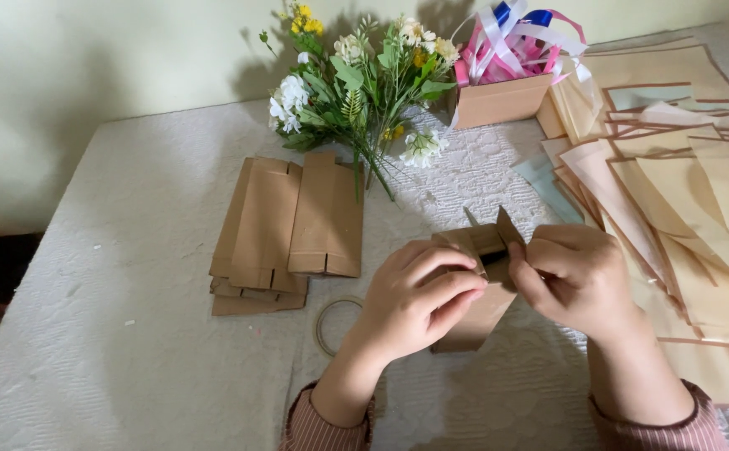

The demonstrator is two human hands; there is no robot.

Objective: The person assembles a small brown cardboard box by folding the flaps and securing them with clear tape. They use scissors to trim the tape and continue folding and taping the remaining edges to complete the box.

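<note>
Both my hands hold a small brown cardboard box [474, 319] over the white textured tabletop [155, 334]. My left hand [419, 296] grips its left side with fingers curled over the top flaps. My right hand [573, 276] pinches a flap at the box's open top end. The box lies tilted, its top flaps standing up between my fingers. A roll of clear tape [331, 321] lies flat just left of my left wrist.
A stack of flat folded brown boxes [285, 225] lies to the left. Artificial flowers [356, 83] lie at the back. A brown box of pink, white and blue ribbons [506, 71] stands behind them. Overlapping beige and pale wrapping sheets [682, 192] cover the right side.
</note>
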